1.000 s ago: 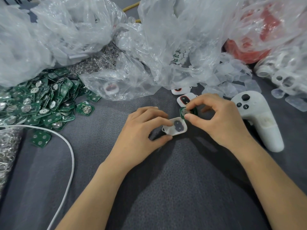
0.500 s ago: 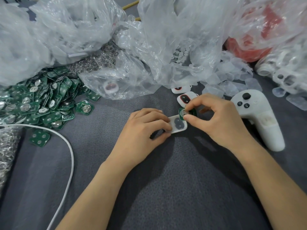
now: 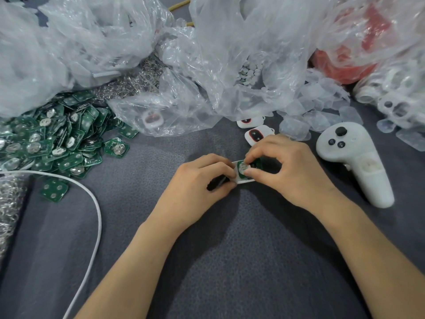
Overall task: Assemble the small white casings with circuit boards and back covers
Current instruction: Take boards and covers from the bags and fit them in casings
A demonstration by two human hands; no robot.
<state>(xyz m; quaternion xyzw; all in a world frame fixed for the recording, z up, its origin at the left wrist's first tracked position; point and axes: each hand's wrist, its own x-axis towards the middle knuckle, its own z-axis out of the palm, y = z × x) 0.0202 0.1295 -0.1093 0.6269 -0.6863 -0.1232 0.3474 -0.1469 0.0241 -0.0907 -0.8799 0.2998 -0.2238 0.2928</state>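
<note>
gripping the left end of a small white rounded plastic casing [image 3: 245, 180], the left hand [image 3: 200, 183] has its forefinger curled over the far edge and its thumb on the near edge, with the other fingers curled beneath. the casing sits low over the grey textured cloth surface [image 3: 230, 261], mid-view, between the two hands. its hollow side faces up. from the part that shows, its long axis runs roughly left to right, from one hand toward the other. the hands hide its ends, so i cannot tell which end points where. the right hand [image 3: 294, 171] pinches a small green circuit board [image 3: 241, 168] between thumb tip and forefinger tip, its remaining fingers curled loosely behind. the board lies in the casing's open side with its silvery round contact upward. whether it is fully seated i cannot tell.

just beyond the right hand lie two finished white casings with red-ringed dark buttons [image 3: 256, 135]. to its right a white game-style controller [image 3: 354, 166] rests with its handle pointing toward the person. a heap of loose green circuit boards [image 3: 46, 143] covers the left side, and a white cable [image 3: 96, 210] curves past it. crumpled clear plastic bags [image 3: 92, 42] fill the far edge, and translucent back covers [image 3: 317, 116] spill out at the right. a tangle of small metal clips [image 3: 131, 81] lies behind the boards.
</note>
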